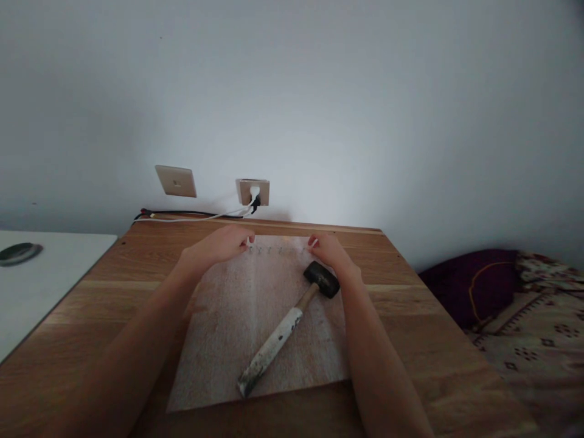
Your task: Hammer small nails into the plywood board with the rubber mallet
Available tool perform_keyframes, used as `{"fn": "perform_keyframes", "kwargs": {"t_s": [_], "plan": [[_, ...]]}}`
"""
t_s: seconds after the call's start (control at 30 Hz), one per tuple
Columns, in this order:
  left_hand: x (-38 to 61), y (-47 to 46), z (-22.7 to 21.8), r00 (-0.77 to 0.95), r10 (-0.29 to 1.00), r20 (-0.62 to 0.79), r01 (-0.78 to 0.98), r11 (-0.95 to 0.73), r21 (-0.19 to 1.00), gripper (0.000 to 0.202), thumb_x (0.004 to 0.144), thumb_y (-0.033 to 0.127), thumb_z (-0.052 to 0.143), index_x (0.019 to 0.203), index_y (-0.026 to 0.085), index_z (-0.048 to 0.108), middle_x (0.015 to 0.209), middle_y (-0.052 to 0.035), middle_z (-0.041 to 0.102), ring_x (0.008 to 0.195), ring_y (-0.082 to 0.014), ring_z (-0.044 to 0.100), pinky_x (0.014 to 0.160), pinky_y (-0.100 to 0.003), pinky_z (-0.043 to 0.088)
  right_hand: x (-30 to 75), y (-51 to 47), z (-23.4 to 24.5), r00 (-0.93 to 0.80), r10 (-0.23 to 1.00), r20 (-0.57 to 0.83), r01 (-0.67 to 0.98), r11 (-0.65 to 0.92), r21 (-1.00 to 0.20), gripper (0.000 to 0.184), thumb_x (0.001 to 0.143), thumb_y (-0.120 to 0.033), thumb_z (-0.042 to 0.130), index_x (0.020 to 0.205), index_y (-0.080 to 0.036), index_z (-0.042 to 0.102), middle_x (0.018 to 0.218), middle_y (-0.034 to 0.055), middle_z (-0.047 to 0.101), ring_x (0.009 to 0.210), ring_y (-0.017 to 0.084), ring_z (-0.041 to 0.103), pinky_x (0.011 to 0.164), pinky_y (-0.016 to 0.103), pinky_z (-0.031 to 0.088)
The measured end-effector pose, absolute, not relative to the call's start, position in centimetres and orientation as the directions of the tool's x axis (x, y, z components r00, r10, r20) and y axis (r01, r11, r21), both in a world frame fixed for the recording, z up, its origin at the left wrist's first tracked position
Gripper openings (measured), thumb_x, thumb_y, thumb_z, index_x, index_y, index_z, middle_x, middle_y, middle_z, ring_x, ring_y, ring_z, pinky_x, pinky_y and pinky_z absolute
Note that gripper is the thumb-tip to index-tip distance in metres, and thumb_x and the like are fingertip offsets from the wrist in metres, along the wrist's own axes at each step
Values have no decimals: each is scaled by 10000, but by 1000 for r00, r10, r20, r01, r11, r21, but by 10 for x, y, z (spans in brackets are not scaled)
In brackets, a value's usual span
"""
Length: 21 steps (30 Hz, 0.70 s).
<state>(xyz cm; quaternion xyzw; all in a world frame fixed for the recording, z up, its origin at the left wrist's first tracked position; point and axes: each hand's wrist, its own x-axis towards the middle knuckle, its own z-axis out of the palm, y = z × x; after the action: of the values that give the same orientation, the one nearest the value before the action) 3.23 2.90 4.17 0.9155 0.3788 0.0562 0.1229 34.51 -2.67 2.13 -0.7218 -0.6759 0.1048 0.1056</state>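
A pale wooden board [237,328] lies flat on a brown wooden table [410,340]. Near its far edge stands a short row of small nails [278,250]. My left hand [223,243] rests at the left end of that row, fingers pinched together near a nail. My right hand [328,250] is at the right end, fingertips also pinched close to the board's edge. What either pinch holds is too small to make out. A mallet with a black head [323,280] and a paint-stained handle [274,344] lies on the board beside my right wrist.
Behind the table is a white wall with a switch plate [176,180] and a socket [253,191] with plugged cables running along the table's back edge. A white surface [41,280] adjoins on the left. A bed with patterned cloth [533,328] lies to the right.
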Motion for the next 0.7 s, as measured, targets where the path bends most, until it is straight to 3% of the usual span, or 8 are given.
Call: {"fn": "perform_keyframes", "kwargs": {"t_s": [0.13,0.33,0.43,0.53,0.6,0.7], "plan": [[36,28,35,738,675,-1,651,-711,266,226,925,156,542,954,199,763,1026,-92,809,984,-263,727,912,-353,524,343,-29,28,8,1000,-2,953,-8,-302,383,891,20,628,1195,-152,785,1039,107,836,949,199,765,889,277,540],[44,27,29,706,708,-19,697,-689,197,201,952,214,546,920,202,743,999,-109,795,954,-276,721,855,-365,514,330,-26,25,-23,999,-28,960,14,-278,69,917,-197,786,964,-169,827,994,114,842,959,235,770,883,304,549],[46,25,32,685,728,-20,714,-666,215,153,941,292,604,889,203,718,960,-107,789,932,-284,721,819,-365,513,326,-23,23,-9,1000,-22,966,3,-260,88,949,-198,743,933,-181,828,978,108,844,982,233,770,917,309,545],[45,28,36,677,735,24,684,-642,346,153,926,312,606,862,199,687,931,-101,776,897,-268,707,813,-367,512,324,-24,27,-22,1000,-9,965,19,-263,163,968,-141,688,994,-212,832,1042,84,850,1028,217,770,936,291,539],[41,32,37,647,760,60,630,-578,519,165,928,322,574,882,195,669,892,-86,753,836,-237,687,783,-355,516,321,-26,31,-36,999,-4,962,34,-270,195,980,-135,672,1035,-225,836,1092,80,850,1053,219,771,940,289,541],[33,37,35,622,783,-5,458,-359,813,181,897,359,586,893,190,651,781,-39,684,707,-181,626,696,-316,513,312,-28,34,-53,999,-8,960,49,-275,173,975,-169,706,1060,-224,847,1117,89,850,1074,244,773,945,306,548]]}}
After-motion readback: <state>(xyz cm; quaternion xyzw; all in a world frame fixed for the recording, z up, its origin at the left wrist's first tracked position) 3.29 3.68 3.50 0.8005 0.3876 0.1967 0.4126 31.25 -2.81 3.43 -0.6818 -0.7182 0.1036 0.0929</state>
